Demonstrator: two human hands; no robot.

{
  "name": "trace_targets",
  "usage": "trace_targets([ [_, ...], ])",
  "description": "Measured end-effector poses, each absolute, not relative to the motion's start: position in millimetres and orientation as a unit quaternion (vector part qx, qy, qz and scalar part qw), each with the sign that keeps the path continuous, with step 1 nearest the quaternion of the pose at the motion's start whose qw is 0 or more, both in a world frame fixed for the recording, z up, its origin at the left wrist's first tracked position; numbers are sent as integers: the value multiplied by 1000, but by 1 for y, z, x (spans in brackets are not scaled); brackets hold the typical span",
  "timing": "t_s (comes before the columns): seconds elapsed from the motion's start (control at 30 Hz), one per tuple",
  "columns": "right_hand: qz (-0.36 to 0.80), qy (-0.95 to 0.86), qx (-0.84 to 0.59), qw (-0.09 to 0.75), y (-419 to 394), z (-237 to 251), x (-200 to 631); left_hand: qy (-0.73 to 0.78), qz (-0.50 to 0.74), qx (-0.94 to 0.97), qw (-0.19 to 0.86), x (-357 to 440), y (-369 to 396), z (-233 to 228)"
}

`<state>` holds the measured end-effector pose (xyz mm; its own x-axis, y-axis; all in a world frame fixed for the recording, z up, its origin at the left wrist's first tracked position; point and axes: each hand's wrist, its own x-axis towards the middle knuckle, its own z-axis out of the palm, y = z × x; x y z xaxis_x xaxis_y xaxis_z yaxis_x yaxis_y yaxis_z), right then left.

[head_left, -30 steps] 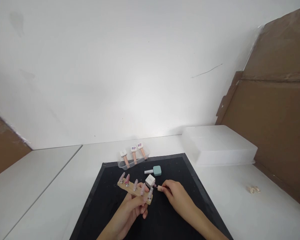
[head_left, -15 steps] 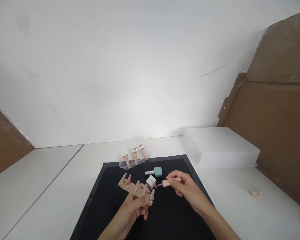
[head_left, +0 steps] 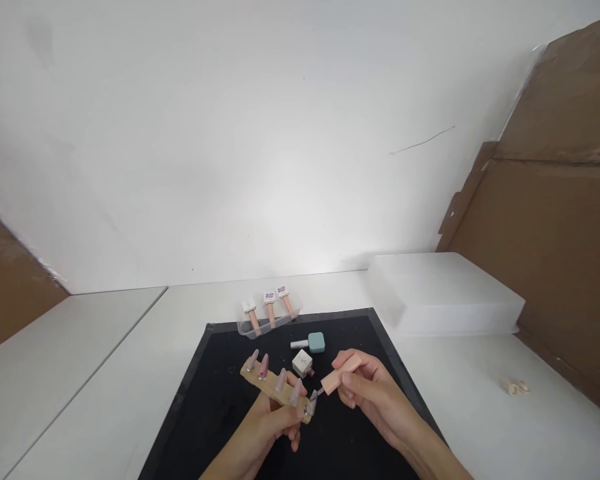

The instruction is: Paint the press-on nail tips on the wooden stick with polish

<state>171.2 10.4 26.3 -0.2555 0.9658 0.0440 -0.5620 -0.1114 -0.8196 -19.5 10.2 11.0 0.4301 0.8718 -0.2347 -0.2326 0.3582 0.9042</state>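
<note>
My left hand (head_left: 280, 417) grips a wooden strip (head_left: 270, 385) that carries several pointed false nails on small stands. One false nail (head_left: 264, 367) toward the left end is a darker pink than the rest. Between its fingers and thumb, my right hand (head_left: 367, 381) holds a nail polish brush (head_left: 341, 375) by its peach handle. Its bristle end is at the rightmost false nail (head_left: 313, 400); whether it touches is too small to tell. Just beyond the strip, a white polish bottle (head_left: 303, 363) lies on its side, its neck toward the right.
A teal bottle with a silver cap (head_left: 316, 343) lies on the black mat (head_left: 220, 373). Behind it, a clear tray (head_left: 265, 329) holds three white bottles with peach caps. A translucent box (head_left: 445, 293) and small cream pieces (head_left: 514, 386) are at the right.
My right hand has brought the brush from the white bottle's neck down and toward me to the rightmost false nail. The wooden strip has shifted slightly right and nearer.
</note>
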Motion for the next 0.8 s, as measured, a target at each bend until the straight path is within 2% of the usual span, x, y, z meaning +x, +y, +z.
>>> trace_targets([
  [0.5,664,-488,-278,493,9,24,176,363,365,435,738,-15,7,13],
  [0.8,625,-514,-305,503,11,25,179,359,363,436,741,-16,8,13],
])
